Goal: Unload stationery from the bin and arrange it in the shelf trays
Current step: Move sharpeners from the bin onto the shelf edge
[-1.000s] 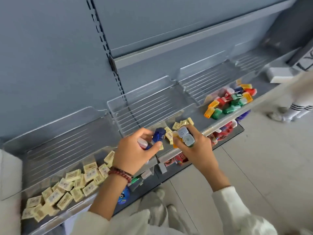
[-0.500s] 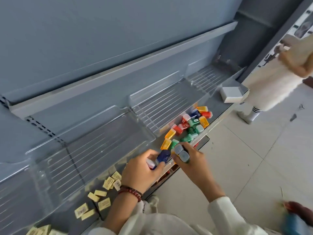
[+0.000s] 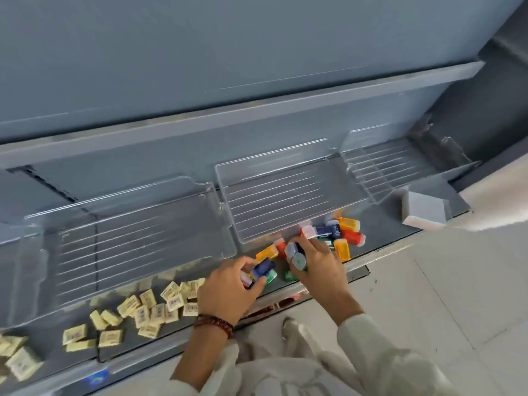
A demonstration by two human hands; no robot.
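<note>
We note left hand (image 3: 228, 291) pinching a blue case (image 3: 263, 268), right hand (image 3: 318, 268) gripping two capped cases (image 3: 295, 256); pile (image 3: 341, 238) just beyond the right, toward the shelf (image 3: 383, 224) back.

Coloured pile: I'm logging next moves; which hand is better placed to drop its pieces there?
Probably the right. The right hand, holding grey-capped pieces, rests against the coloured pile; the left hand, gripping a blue piece, sits at its left edge, nearer the yellow erasers.
</note>
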